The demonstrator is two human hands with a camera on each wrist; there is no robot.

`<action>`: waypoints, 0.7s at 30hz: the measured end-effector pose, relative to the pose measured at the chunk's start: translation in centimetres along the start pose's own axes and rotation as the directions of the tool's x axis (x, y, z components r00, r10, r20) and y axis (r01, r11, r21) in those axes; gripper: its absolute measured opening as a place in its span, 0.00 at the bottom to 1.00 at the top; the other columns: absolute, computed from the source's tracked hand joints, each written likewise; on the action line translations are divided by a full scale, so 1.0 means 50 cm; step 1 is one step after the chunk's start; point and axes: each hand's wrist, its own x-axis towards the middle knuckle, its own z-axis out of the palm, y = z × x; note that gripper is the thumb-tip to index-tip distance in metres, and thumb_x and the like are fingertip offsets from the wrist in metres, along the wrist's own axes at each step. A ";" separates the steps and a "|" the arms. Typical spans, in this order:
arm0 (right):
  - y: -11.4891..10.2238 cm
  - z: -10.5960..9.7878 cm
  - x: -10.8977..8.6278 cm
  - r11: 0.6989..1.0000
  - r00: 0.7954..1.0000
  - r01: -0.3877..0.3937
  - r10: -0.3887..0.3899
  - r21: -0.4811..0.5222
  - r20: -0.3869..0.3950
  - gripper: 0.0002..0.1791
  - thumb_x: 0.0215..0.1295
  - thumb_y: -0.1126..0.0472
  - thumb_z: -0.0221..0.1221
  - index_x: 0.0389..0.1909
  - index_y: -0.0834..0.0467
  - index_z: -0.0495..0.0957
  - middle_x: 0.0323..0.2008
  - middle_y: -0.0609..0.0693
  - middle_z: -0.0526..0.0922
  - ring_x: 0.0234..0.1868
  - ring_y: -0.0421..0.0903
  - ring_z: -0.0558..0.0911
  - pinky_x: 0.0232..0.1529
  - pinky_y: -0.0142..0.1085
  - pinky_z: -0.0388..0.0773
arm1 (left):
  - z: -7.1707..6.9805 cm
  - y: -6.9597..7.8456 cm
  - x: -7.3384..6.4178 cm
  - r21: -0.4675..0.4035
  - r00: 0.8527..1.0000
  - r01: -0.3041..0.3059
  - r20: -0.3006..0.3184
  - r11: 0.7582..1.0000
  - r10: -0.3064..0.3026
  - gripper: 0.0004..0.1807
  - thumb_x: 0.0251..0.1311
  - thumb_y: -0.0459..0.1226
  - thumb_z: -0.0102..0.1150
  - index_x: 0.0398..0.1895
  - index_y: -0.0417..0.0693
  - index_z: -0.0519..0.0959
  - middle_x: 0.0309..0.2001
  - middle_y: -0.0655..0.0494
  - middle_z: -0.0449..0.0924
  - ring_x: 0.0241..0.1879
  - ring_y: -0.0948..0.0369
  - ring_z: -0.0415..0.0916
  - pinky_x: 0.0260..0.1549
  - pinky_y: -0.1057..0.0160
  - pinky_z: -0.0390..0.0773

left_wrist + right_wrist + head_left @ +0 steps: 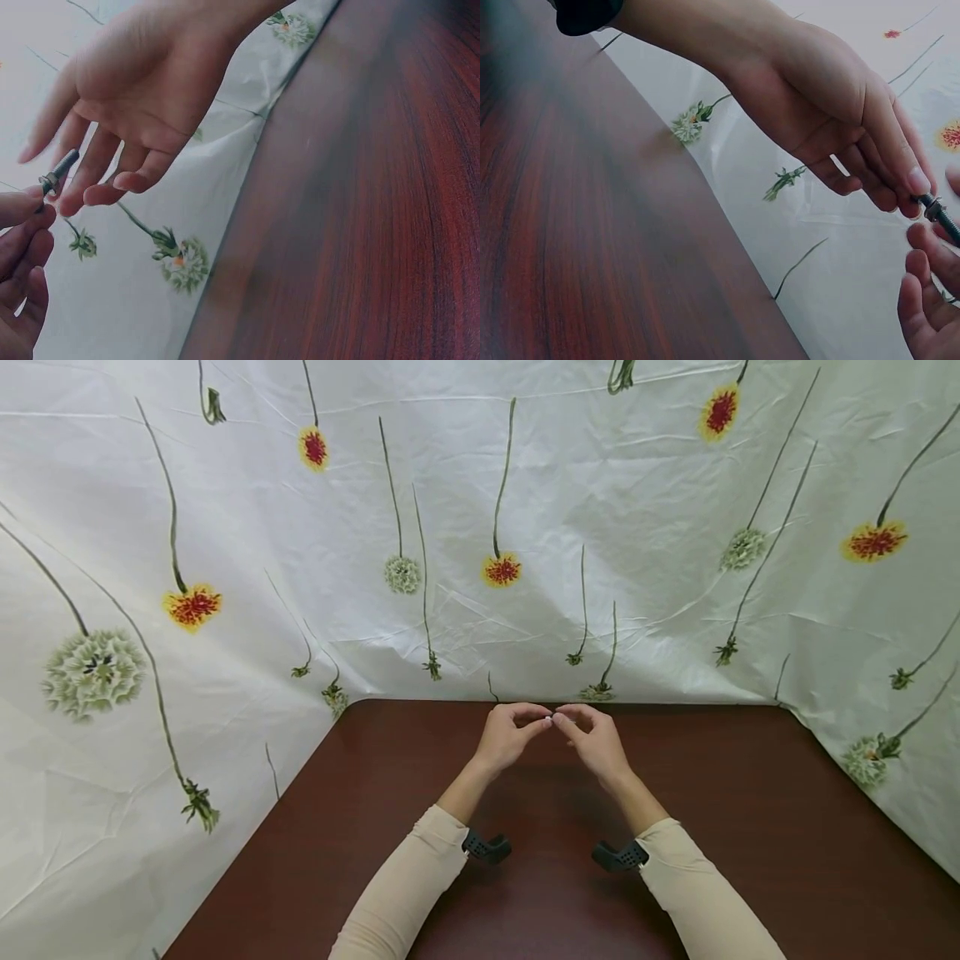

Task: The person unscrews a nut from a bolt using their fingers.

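Note:
A dark metal bolt (pixel 66 163) with a threaded shank stands tilted between the two hands. Around it sits a bright nut or washer-like ring (pixel 933 210). Thumb and index finger of my right hand (pixel 600 745) pinch one end of the bolt, best seen in the right wrist view. My left hand (pixel 504 739) is held around the shank's other end, its thumb apart from the index finger, in the left wrist view. Whether the left index finger touches the shank I cannot tell. In the head view only a small pale bit of the bolt shows between the fingertips.
Both hands are raised over the far part of a dark red-brown wooden table (pixel 360 827). Behind and beside it hangs a white flowered cloth (pixel 465 627). Each wrist carries a black band, the left band (pixel 487 847) and the right band (pixel 621 856).

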 end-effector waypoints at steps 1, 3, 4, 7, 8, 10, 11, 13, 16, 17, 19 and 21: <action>0.000 0.001 0.000 1.000 1.000 -0.013 0.013 0.002 -0.005 0.16 0.73 0.60 0.65 0.52 0.69 0.83 0.44 0.60 0.87 0.41 0.46 0.84 0.43 0.44 0.83 | 0.000 0.000 0.000 0.003 1.000 -0.001 0.002 1.000 0.001 0.09 0.66 0.36 0.71 0.45 0.42 0.89 0.42 0.54 0.89 0.42 0.58 0.85 0.43 0.57 0.81; 0.001 0.002 0.000 1.000 1.000 -0.026 0.026 -0.011 -0.013 0.14 0.74 0.60 0.64 0.49 0.68 0.85 0.42 0.59 0.87 0.40 0.48 0.84 0.42 0.42 0.83 | 0.000 -0.002 -0.001 0.009 1.000 -0.002 0.005 1.000 0.002 0.09 0.66 0.36 0.70 0.45 0.42 0.89 0.41 0.55 0.89 0.41 0.59 0.84 0.42 0.57 0.81; 0.001 0.002 0.000 0.999 1.000 -0.024 0.024 -0.021 -0.012 0.13 0.74 0.61 0.64 0.48 0.68 0.85 0.42 0.58 0.87 0.40 0.48 0.84 0.41 0.39 0.82 | 0.000 -0.003 -0.002 0.012 1.000 -0.004 0.006 1.000 0.004 0.09 0.66 0.36 0.70 0.45 0.42 0.89 0.41 0.56 0.89 0.41 0.60 0.84 0.42 0.57 0.81; -0.005 0.002 -0.002 0.999 1.000 0.005 -0.005 -0.033 -0.008 0.11 0.71 0.64 0.66 0.49 0.67 0.84 0.45 0.59 0.86 0.44 0.51 0.82 0.41 0.35 0.79 | 0.001 -0.006 -0.002 0.010 1.000 -0.007 0.007 1.000 0.007 0.08 0.67 0.36 0.70 0.45 0.42 0.89 0.41 0.57 0.89 0.41 0.60 0.84 0.42 0.58 0.81; -0.017 0.001 -0.006 0.999 1.000 0.013 -0.013 -0.041 -0.001 0.13 0.71 0.65 0.66 0.51 0.68 0.83 0.47 0.60 0.86 0.45 0.53 0.82 0.41 0.35 0.78 | 0.001 -0.006 -0.001 0.009 1.000 -0.008 0.007 1.000 0.008 0.08 0.67 0.35 0.69 0.45 0.42 0.89 0.42 0.57 0.89 0.41 0.60 0.84 0.42 0.59 0.81; -0.019 0.000 -0.007 0.999 1.000 0.011 -0.010 -0.034 0.008 0.15 0.71 0.64 0.66 0.54 0.68 0.82 0.49 0.61 0.85 0.48 0.54 0.82 0.44 0.38 0.79 | 0.001 0.006 -0.002 0.001 1.000 -0.005 0.001 1.000 0.005 0.08 0.67 0.32 0.68 0.45 0.38 0.88 0.42 0.51 0.89 0.42 0.55 0.85 0.42 0.58 0.81; -0.021 0.000 -0.007 1.000 1.000 0.000 0.000 -0.025 0.009 0.16 0.72 0.63 0.65 0.54 0.68 0.82 0.50 0.63 0.85 0.48 0.54 0.82 0.46 0.42 0.80 | 0.002 0.008 -0.002 -0.005 1.000 -0.003 -0.002 1.000 0.003 0.08 0.67 0.31 0.68 0.46 0.36 0.88 0.42 0.49 0.89 0.42 0.53 0.85 0.42 0.57 0.81; -0.022 0.000 -0.007 0.999 0.999 -0.033 0.033 -0.019 0.015 0.17 0.74 0.61 0.63 0.55 0.69 0.82 0.50 0.64 0.85 0.49 0.54 0.83 0.49 0.49 0.81 | 0.002 0.011 -0.001 -0.013 1.000 0.005 -0.011 1.000 -0.005 0.09 0.66 0.29 0.67 0.46 0.33 0.87 0.43 0.44 0.88 0.43 0.49 0.85 0.42 0.55 0.82; -0.004 0.000 -0.001 0.999 0.999 -0.050 0.050 -0.002 0.021 0.16 0.77 0.58 0.61 0.51 0.68 0.84 0.45 0.61 0.87 0.45 0.51 0.85 0.50 0.58 0.79 | 0.003 0.006 0.002 -0.020 1.000 0.012 -0.025 1.000 -0.013 0.09 0.66 0.29 0.68 0.46 0.32 0.87 0.42 0.42 0.88 0.42 0.47 0.85 0.43 0.52 0.81; -0.002 0.000 0.000 0.999 0.999 -0.045 0.045 -0.002 0.023 0.15 0.77 0.59 0.61 0.50 0.68 0.84 0.44 0.62 0.87 0.44 0.51 0.85 0.50 0.58 0.80 | 0.002 0.005 0.002 -0.024 1.000 0.013 -0.027 1.000 -0.014 0.09 0.65 0.30 0.69 0.46 0.34 0.87 0.42 0.44 0.88 0.42 0.48 0.85 0.43 0.53 0.81; 0.001 0.000 0.001 1.000 0.999 -0.026 0.026 0.004 0.026 0.13 0.75 0.62 0.62 0.50 0.68 0.84 0.43 0.61 0.87 0.44 0.52 0.85 0.49 0.58 0.80 | 0.001 0.005 0.002 -0.020 0.999 0.015 -0.031 1.000 -0.015 0.09 0.65 0.32 0.70 0.46 0.37 0.88 0.42 0.47 0.89 0.42 0.52 0.85 0.43 0.54 0.81; 0.002 -0.001 0.001 1.000 1.000 -0.007 0.006 0.016 0.028 0.11 0.74 0.66 0.63 0.51 0.68 0.83 0.44 0.63 0.86 0.44 0.54 0.85 0.48 0.59 0.80 | 0.000 0.005 0.001 -0.017 0.999 0.013 -0.030 1.000 -0.013 0.08 0.65 0.33 0.70 0.45 0.39 0.89 0.41 0.48 0.89 0.41 0.54 0.85 0.43 0.54 0.81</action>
